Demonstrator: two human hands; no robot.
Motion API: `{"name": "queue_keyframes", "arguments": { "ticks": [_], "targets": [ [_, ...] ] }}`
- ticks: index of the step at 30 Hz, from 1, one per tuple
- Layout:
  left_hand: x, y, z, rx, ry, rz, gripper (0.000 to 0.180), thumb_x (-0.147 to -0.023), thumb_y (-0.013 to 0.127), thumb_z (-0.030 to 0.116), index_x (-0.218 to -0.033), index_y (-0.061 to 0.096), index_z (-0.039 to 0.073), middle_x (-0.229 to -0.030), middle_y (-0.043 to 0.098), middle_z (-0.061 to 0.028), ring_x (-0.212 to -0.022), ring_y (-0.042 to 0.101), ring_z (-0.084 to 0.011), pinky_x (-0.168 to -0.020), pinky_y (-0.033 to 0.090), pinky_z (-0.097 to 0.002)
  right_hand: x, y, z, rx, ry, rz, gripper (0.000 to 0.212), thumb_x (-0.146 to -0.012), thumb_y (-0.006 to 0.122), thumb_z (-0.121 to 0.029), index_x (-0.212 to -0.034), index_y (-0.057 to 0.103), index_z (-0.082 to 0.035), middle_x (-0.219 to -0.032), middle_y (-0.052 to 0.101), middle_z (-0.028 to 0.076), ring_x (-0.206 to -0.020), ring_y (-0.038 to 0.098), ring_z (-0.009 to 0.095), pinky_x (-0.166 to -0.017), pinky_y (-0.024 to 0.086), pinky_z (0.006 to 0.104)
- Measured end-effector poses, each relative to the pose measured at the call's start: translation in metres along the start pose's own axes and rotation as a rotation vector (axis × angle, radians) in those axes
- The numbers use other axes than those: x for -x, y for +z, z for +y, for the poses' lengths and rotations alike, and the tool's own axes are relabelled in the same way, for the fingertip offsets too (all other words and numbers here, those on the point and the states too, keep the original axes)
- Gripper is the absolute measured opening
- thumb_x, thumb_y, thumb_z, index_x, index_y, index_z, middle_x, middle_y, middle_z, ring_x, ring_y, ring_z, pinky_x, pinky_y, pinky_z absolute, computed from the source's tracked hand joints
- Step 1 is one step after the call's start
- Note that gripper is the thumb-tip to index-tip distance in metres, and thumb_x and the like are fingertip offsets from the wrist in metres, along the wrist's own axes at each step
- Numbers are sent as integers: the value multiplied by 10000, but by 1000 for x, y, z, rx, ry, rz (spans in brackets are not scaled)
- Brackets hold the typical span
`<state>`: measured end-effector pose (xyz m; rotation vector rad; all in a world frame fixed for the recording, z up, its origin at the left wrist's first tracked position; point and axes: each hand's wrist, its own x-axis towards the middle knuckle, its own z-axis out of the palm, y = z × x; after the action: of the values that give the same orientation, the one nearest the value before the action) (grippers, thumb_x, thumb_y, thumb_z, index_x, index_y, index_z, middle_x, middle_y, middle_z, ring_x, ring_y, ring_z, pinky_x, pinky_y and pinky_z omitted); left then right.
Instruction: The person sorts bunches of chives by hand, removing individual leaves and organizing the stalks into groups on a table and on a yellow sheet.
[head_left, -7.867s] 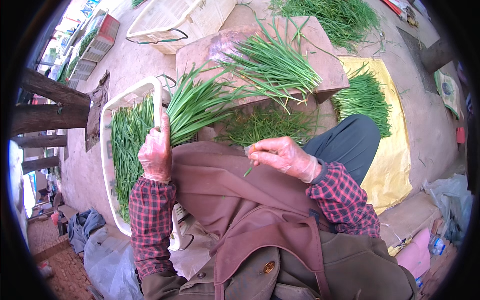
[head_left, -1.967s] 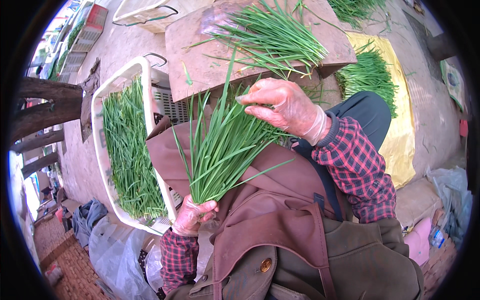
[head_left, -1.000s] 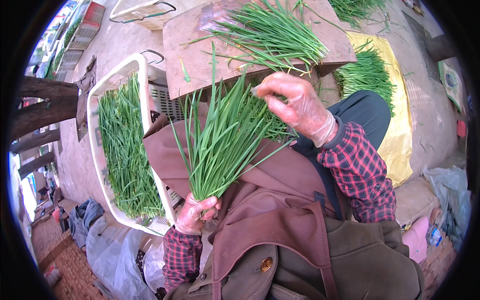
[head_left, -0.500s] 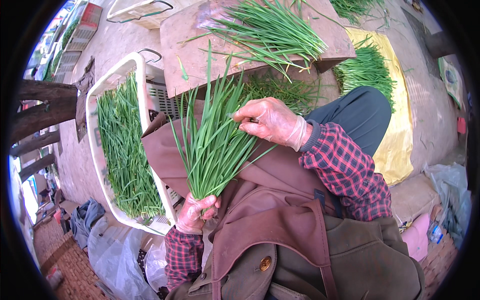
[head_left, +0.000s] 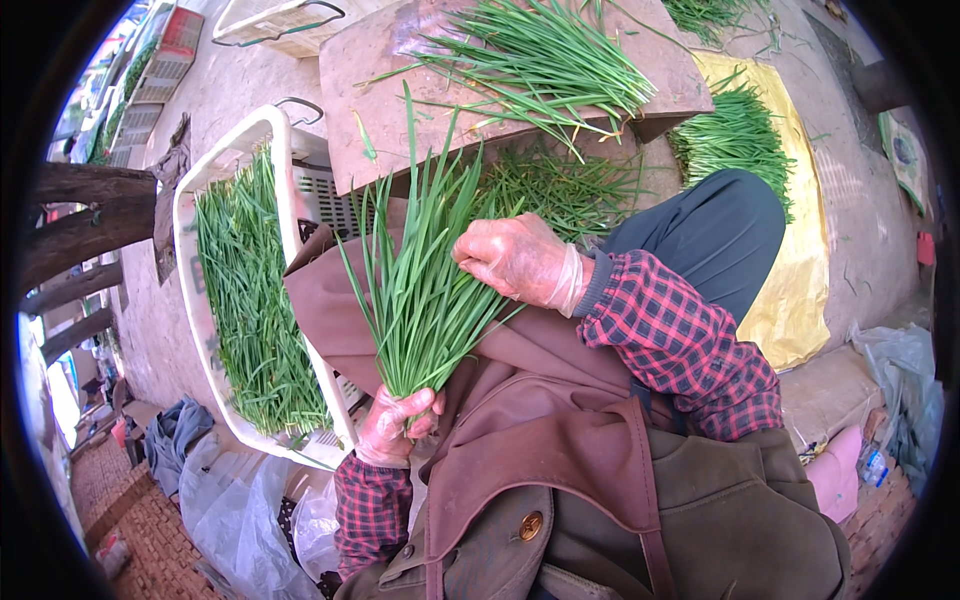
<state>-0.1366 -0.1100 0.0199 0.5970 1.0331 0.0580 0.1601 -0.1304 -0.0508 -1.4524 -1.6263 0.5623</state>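
A fanned bunch of green garlic chives [head_left: 420, 290] stands up over my lap, leaf tips pointing away from me. My left hand [head_left: 397, 425], in a thin clear glove, is wrapped round its lower ends. At the bunch's right edge is my right hand [head_left: 522, 260], gloved too, with its fingers closed on some of the leaves; its fingertips are partly hidden. Beyond them, a low board [head_left: 375, 95] carries a loose pile of chives [head_left: 560, 65]. To my left stands a white plastic crate [head_left: 190, 225] filled with chives [head_left: 255, 310].
Loose green scraps [head_left: 565, 185] lie below the board. A yellow sheet [head_left: 800, 290] at the right holds another chive pile [head_left: 735, 140]. A second crate [head_left: 285, 25] stands at the far left, dark wooden posts [head_left: 95, 215] nearer. Clear plastic bags [head_left: 240, 520] lie lower left.
My right hand has moved slightly left, further over the bunch, and its fingers are more curled. My left hand keeps its hold at the lower ends.
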Motion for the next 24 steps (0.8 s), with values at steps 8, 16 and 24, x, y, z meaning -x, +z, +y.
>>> {"name": "queue_keyframes", "arguments": {
  "ticks": [8, 16, 24],
  "targets": [
    [1, 3, 0, 29, -5, -8, 383, -872, 753, 214, -1189, 594, 68, -807, 604, -79, -487, 405, -64, -420, 281, -192, -2, -3, -3, -70, 97, 36, 94, -883, 657, -149, -896, 603, -74, -809, 637, 97, -764, 658, 326, -639, 521, 404],
    [-1, 3, -2, 9, -6, -1, 360, -885, 741, 212, -1182, 598, 68, -816, 607, -81, -486, 401, -62, -420, 281, -194, -1, 6, -8, -95, 96, 110, 105, -826, 685, -93, -858, 590, -63, -798, 633, 95, -700, 657, 312, -613, 519, 393],
    [-1, 12, -6, 6, 45, 12, 348, -896, 724, 218, -1174, 596, 53, -815, 606, -73, -479, 402, -59, -421, 289, -194, -3, 17, -11, 323, 8, 364, 139, -740, 641, -35, -833, 549, -82, -732, 553, 98, -605, 642, 278, -523, 513, 409]
  ]
}}
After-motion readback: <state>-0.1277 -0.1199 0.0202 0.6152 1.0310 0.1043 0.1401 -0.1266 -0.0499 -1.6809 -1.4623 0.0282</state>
